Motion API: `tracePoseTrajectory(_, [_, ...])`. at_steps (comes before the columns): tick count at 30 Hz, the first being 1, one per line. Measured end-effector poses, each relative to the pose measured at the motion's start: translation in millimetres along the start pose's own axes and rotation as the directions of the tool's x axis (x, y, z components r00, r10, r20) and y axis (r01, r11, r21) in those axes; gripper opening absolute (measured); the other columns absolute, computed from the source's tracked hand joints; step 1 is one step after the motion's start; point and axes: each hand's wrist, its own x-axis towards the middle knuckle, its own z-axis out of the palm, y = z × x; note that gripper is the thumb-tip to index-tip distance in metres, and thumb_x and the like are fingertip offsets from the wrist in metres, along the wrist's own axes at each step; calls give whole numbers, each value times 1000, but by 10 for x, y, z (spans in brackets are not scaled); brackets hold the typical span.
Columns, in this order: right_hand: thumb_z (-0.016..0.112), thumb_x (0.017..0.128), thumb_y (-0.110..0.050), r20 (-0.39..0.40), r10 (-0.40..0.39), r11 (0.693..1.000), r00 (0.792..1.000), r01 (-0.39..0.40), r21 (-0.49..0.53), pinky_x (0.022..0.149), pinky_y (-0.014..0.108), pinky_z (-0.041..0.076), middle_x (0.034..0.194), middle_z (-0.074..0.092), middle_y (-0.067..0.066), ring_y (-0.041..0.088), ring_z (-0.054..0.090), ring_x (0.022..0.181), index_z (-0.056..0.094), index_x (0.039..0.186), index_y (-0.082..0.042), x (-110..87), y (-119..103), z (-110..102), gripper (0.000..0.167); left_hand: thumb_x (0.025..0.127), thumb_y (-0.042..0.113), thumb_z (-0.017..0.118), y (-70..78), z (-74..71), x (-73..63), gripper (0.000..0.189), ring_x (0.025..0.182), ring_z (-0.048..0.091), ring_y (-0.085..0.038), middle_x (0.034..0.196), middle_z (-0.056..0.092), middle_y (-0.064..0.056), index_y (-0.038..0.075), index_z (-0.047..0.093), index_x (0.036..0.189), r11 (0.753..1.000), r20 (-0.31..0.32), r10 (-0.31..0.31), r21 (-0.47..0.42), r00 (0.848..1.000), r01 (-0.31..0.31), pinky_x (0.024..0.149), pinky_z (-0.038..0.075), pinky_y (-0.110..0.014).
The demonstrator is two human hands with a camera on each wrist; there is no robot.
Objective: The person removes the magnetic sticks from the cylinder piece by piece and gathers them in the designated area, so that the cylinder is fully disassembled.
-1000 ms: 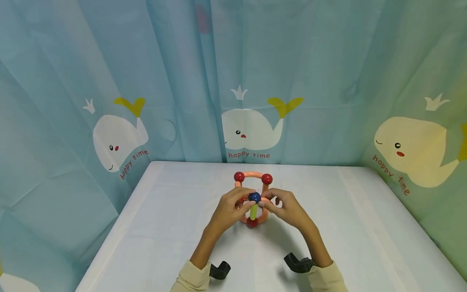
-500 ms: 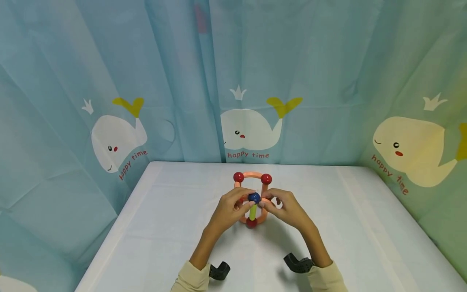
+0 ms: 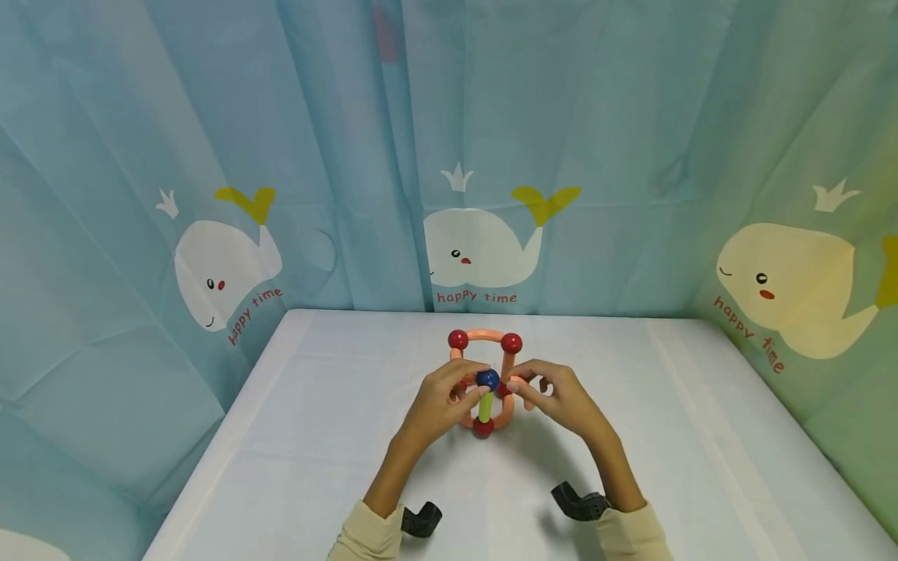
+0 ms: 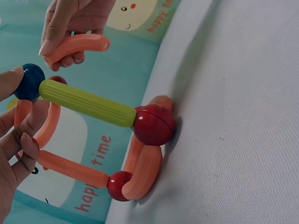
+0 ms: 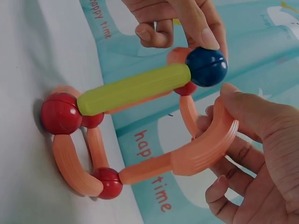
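A frame of orange sticks and red balls stands on the white table, with a green stick (image 4: 88, 103) rising from a red ball (image 4: 154, 124) on its near side. A dark blue ball (image 5: 206, 66) tops the green stick. My left hand (image 3: 438, 399) pinches this ball between thumb and fingers. My right hand (image 3: 563, 399) pinches a curved orange stick (image 4: 78, 45), held to the right of the blue ball with a small gap between them. Two red balls (image 3: 458, 340) joined by an orange stick (image 3: 484, 335) form the frame's far top side.
The white table (image 3: 316, 436) extends around the frame on all sides. A blue curtain (image 3: 596, 117) printed with whales hangs behind and beside it. Black wrist mounts (image 3: 422, 520) jut inward from both wrists, low over the table.
My right hand has shifted slightly right, drawing the curved orange stick away from the blue ball. My left hand keeps its grip on the ball, and the frame stays in place.
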Motion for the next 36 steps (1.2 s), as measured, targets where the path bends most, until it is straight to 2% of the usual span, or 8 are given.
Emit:
tracePoseTrajectory(4, [71, 89, -13, -30, 24, 1000, 999, -24, -16, 63, 24, 46, 87, 66, -5, 7, 53, 77, 74, 98, -14, -10, 45, -28, 10, 92, 22, 68, 4, -1, -2, 32, 71, 50, -5, 105, 66, 0, 14, 66, 123, 1000, 10, -14, 3, 1000, 14, 62, 49, -18])
tracePoseTrajectory(7, [70, 90, -17, -41, 111, 993, 993, -112, -26, 66, 26, 47, 87, 66, -4, 9, 54, 78, 74, 99, -13, -25, 87, -52, 11, 93, 22, 67, 6, 0, -3, 32, 73, 50, -4, 110, 67, 0, 14, 65, 123, 1000, 16, -21, 2, 1000, 21, 63, 49, -18])
tracePoseTrajectory(9, [70, 91, -20, -55, 182, 982, 982, -185, -43, 68, 28, 49, 89, 69, -2, 10, 57, 79, 74, 100, -10, -39, 131, -64, 14, 93, 22, 67, 5, 1, -3, 31, 73, 51, -4, 112, 67, 0, 14, 65, 123, 1000, 17, -23, 1, 1000, 23, 63, 50, -18])
tracePoseTrajectory(16, [68, 93, -30, -120, 394, 910, 911, -405, -86, 69, 28, 50, 90, 73, 9, 21, 65, 85, 72, 101, -2, -113, 397, -75, 29, 93, 23, 68, -9, 10, -18, 32, 72, 51, -7, 103, 65, 1, 15, 66, 123, 1000, 0, -9, -17, 1000, 9, 62, 49, -20])
tracePoseTrajectory(22, [68, 92, -29, -162, 505, 846, 848, -523, -103, 67, 29, 48, 88, 72, 13, 20, 62, 80, 70, 97, 2, -220, 640, -47, 32, 93, 22, 67, -13, 13, -27, 31, 73, 52, -8, 105, 66, -1, 14, 66, 123, 999, -6, 0, -38, 1000, 0, 62, 49, -18])
tracePoseTrajectory(28, [68, 92, -28, -162, 594, 773, 788, -615, -155, 65, 29, 44, 83, 69, 11, 20, 56, 75, 70, 95, 3, -267, 782, 12, 31, 93, 23, 67, 2, 9, -24, 31, 73, 53, -9, 105, 66, 0, 14, 66, 124, 999, 1, -28, -29, 1000, 28, 63, 50, -18])
tracePoseTrajectory(32, [68, 92, -28, -171, 619, 743, 766, -642, -190, 64, 30, 43, 82, 69, 11, 22, 57, 74, 70, 93, 2, -277, 813, 40, 30, 93, 23, 67, 2, 7, -16, 31, 74, 53, -10, 106, 67, 0, 14, 66, 123, 999, 6, -29, -26, 1000, 29, 64, 50, -19])
tracePoseTrajectory(36, [67, 91, -28, -186, 622, 730, 761, -649, -215, 60, 31, 42, 79, 68, 10, 22, 56, 71, 70, 90, 0, -265, 819, 52, 28, 93, 22, 68, -7, 4, -9, 31, 73, 52, -7, 105, 66, 0, 14, 66, 123, 1000, 1, -14, -24, 1000, 14, 63, 49, -18])
